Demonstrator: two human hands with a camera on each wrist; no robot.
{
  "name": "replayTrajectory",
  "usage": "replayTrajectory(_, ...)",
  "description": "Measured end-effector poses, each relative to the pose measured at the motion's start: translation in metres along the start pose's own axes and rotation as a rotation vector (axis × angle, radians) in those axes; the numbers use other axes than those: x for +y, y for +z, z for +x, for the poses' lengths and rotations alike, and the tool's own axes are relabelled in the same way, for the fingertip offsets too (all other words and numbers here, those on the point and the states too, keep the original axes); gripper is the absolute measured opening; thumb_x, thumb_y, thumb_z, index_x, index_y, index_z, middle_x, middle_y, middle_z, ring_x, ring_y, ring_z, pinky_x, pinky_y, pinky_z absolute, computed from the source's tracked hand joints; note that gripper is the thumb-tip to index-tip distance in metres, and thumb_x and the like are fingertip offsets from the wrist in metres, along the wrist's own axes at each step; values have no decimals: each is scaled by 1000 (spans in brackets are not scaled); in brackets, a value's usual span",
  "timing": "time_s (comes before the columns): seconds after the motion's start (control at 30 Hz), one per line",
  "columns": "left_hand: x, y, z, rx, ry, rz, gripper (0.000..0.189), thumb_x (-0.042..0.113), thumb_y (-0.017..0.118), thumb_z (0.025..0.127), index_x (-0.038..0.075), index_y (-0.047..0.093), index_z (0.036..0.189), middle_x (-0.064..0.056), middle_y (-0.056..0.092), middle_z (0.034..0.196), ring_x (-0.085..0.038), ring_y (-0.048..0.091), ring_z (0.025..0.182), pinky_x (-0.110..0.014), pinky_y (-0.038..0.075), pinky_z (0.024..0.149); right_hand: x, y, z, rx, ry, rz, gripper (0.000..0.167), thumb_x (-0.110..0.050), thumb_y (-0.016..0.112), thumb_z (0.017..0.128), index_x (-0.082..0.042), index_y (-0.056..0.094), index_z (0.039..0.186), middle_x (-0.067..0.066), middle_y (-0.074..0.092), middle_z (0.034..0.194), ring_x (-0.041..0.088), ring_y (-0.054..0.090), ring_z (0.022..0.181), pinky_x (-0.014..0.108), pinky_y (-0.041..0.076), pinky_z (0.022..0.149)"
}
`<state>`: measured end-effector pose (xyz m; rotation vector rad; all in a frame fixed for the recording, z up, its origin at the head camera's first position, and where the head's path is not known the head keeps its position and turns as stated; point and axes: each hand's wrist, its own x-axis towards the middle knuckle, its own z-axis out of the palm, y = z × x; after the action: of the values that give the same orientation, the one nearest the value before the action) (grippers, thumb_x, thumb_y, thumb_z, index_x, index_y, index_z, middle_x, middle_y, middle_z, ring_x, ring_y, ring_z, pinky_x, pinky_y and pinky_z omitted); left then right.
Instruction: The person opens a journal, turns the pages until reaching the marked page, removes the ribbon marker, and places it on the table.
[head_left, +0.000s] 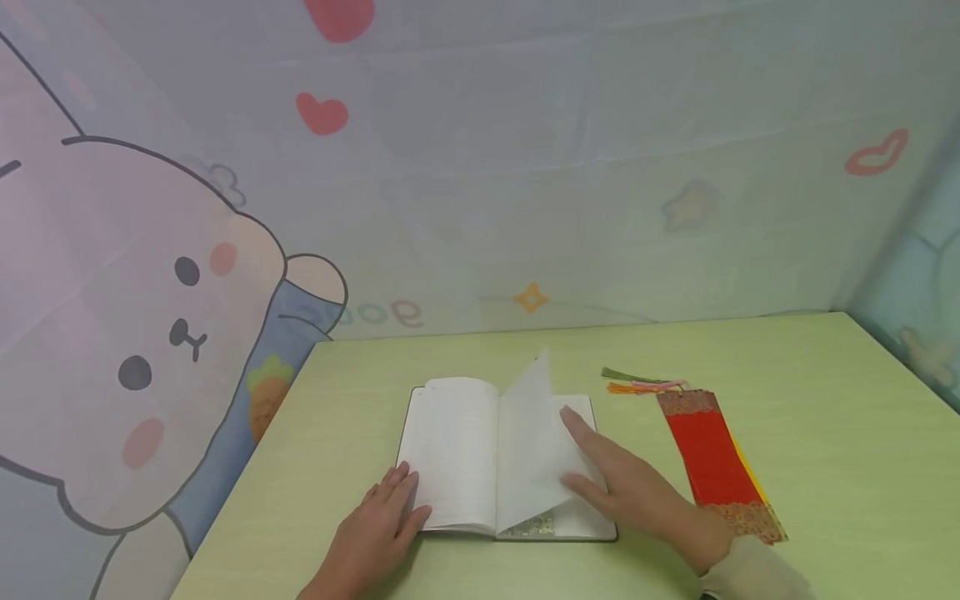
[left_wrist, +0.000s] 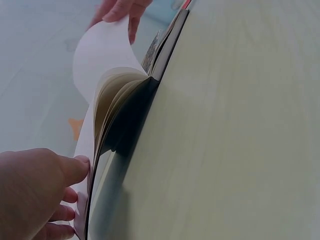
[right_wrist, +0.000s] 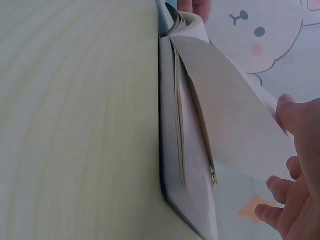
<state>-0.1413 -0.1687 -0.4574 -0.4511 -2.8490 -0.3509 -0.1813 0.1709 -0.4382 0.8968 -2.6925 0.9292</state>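
Observation:
An open notebook with white pages and a dark cover lies on the table. My left hand rests on the lower outer part of its left page, and its thumb lies by the page edge in the left wrist view. A loose page stands lifted and slanting near the spine. My right hand is at that page's outer side, its thumb touching the page edge and its fingers spread. Under the lifted page, a patterned greenish strip shows partly; the rest of it is hidden.
Right of the notebook lies a stack of red bookmarks with brown patterned ends and a yellow edge showing. Green, orange and pink tassels spread from its top. A printed cloth hangs behind the pale green table.

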Motion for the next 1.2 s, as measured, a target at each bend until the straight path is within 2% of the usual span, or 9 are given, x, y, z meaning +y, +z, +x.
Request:
replayTrajectory(0.2, 0, 0, 0, 6, 6, 4, 47, 32, 58, 91, -1, 55, 124, -16, 51, 132, -31, 46, 123, -45, 40, 98, -13, 2, 3, 18, -78, 20, 76, -43, 55, 92, -17, 14, 150, -3, 23, 152, 16, 29, 135, 39, 32, 104)
replayTrajectory(0.5, 0, 0, 0, 9, 5, -2, 46, 32, 59, 91, -1, 56, 124, -16, 52, 131, -30, 46, 123, -46, 40, 98, -28, 15, 14, 53, -299, 8, 78, -42, 58, 90, -9, 18, 149, 4, 25, 151, 21, 32, 134, 40, 33, 104)
replayTrajectory(0.67, 0, 1, 0, 10, 8, -4, 46, 32, 58, 91, 0, 56, 124, -16, 52, 132, -30, 46, 123, -46, 39, 98, -36, 24, 21, 25, -344, 9, 77, -44, 57, 90, -8, 21, 148, 5, 24, 152, 18, 29, 135, 39, 31, 105)
replayTrajectory(0.97, -1, 2, 1, 19, 15, -4, 46, 32, 59, 91, 0, 56, 124, -16, 52, 131, -30, 46, 123, -46, 39, 98, -49, 38, 30, -35, -397, -53, 70, -48, 50, 92, -7, 29, 146, 10, 26, 151, 20, 26, 137, 49, 32, 103)
replayTrajectory(1.2, 0, 3, 0, 10, -2, -13, 45, 33, 54, 94, 2, 56, 125, -15, 51, 132, -31, 45, 124, -47, 39, 98, -50, 52, 41, -95, -441, -156, 80, -62, 46, 87, -7, 33, 144, 11, 28, 149, 24, 22, 138, 50, 22, 108)
